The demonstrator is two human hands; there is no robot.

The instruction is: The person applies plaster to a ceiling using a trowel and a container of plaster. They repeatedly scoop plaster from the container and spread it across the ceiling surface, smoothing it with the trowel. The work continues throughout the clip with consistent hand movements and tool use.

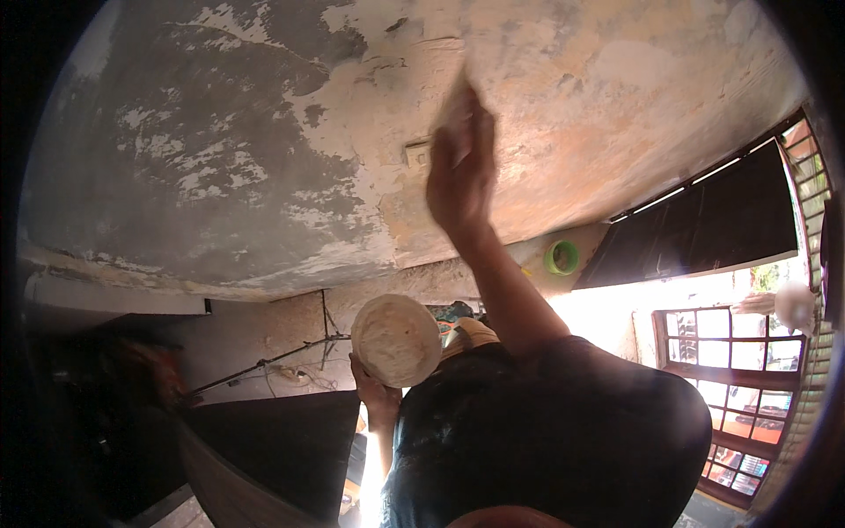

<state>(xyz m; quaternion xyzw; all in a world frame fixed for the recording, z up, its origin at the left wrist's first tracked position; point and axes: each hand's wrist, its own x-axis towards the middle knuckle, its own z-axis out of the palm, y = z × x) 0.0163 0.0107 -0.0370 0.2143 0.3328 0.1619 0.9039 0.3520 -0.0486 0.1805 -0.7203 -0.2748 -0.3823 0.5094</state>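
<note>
My left hand point(378, 394) grips a round, off-white bowl point(396, 341) from below and the side. Pale, pasty material coats the inside of the bowl. My right hand point(462, 163) is raised against the wall point(563, 123), its fingers bent together and smeared by motion. Something thin seems to stick out past the fingertips, but its kind does not show. Around that hand the wall is patchy, with cream filler over grey. A small switch or socket plate point(416, 156) sits in the wall just left of my right wrist.
A green bucket point(561, 257) stands right of my right forearm. Beyond it are a dark sheet point(704, 216) and a barred window point(735, 352). Lower left, there is a large black panel point(273, 440) and a thin dark pole point(264, 363) with loose cables.
</note>
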